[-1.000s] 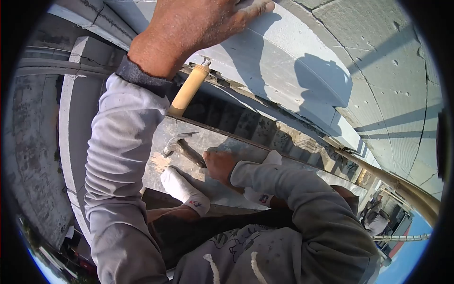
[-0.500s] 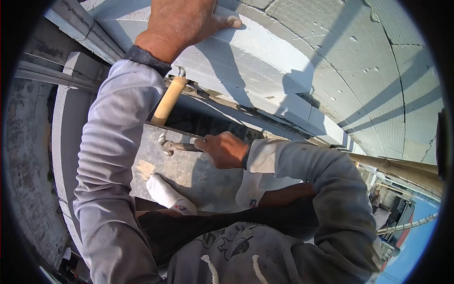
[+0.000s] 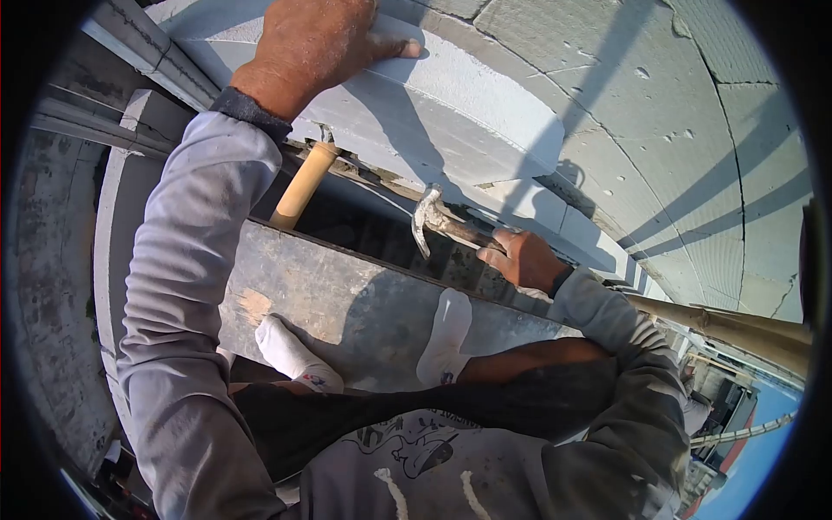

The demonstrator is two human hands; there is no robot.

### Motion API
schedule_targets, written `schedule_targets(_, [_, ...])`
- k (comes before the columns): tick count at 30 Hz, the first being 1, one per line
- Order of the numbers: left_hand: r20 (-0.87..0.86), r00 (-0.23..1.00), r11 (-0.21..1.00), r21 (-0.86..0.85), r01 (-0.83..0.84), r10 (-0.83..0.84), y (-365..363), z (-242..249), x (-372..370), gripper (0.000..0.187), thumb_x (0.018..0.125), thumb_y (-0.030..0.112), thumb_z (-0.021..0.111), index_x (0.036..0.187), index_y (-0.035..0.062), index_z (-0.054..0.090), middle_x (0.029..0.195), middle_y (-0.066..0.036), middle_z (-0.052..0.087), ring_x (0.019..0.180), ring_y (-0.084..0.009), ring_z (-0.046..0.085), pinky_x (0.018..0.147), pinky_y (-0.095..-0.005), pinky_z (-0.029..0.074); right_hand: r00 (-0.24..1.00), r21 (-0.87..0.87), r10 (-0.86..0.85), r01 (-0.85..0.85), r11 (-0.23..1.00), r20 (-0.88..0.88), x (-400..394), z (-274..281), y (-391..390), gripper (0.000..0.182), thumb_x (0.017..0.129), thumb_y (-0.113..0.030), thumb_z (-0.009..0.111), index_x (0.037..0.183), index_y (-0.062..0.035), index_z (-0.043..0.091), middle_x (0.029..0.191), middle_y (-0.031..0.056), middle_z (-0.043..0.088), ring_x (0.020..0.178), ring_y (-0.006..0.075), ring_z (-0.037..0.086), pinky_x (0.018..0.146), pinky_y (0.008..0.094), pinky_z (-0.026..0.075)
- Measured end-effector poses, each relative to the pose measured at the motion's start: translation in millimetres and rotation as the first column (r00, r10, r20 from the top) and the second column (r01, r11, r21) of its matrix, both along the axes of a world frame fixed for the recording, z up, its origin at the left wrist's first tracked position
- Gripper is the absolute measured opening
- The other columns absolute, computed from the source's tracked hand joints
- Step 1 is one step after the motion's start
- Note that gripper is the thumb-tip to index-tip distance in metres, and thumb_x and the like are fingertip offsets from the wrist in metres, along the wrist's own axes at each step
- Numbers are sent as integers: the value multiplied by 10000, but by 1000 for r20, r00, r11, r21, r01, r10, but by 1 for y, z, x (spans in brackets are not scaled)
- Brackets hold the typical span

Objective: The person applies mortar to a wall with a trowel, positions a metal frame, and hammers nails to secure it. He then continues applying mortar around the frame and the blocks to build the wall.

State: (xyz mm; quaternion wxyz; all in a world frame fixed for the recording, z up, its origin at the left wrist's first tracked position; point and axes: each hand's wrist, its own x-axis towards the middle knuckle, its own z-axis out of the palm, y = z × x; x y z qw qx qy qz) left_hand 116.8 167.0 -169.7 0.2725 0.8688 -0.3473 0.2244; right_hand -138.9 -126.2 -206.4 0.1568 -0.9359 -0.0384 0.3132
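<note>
My right hand (image 3: 525, 258) is closed around the wooden handle of a claw hammer (image 3: 449, 221). The hammer's metal head is at the left end, over the dark gap beside the block wall. At the upper left, my left hand (image 3: 316, 48) rests on top of a pale block (image 3: 485, 100), its thumb stretched out to the right and its other fingers mostly cut off by the frame or hidden. A shadow falls across the block's side face.
Both feet in white socks stand on a grey board (image 3: 368, 303). A yellowish pole (image 3: 303, 185) rises by the board's far edge. Curved block wall (image 3: 667, 147) fills the upper right. A bamboo pole (image 3: 719, 322) lies at the right, a concrete ledge (image 3: 130, 260) at the left.
My right hand has moved the hammer up and to the right, from above the board to beside the wall. My left hand and the block's near end have shifted slightly left.
</note>
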Motion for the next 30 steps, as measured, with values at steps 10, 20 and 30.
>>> schedule_targets(10, [110, 993, 995, 93, -46, 35, 3, -21, 14, 634, 736, 366, 765, 1198, -16, 559, 991, -170, 609, 1015, -338, 569, 944, -476, 427, 996, 14, 4, -5, 1000, 90, -4, -16, 2, 566, 927, -472, 591, 1130, 55, 624, 772, 299, 646, 803, 460, 660, 748, 497, 514])
schedule_targets(20, [-14, 992, 972, 200, -122, 127, -2, 21, -6, 459, 721, 348, 764, 1012, 24, 621, 906, -165, 624, 953, -345, 594, 860, -473, 471, 995, -56, -68, 72, 996, 71, 3, -7, -6, 554, 917, -493, 595, 1112, 24, 638, 821, 290, 662, 840, 462, 659, 759, 495, 522])
schedule_targets(30, [140, 990, 999, 40, -24, 18, 7, 3, -2, 525, 724, 347, 786, 1078, 20, 579, 960, -165, 603, 966, -356, 578, 858, -469, 470, 998, 13, -23, 22, 1000, 63, 7, 3, -3, 539, 903, -500, 612, 1038, 19, 657, 806, 275, 659, 803, 452, 654, 745, 500, 516])
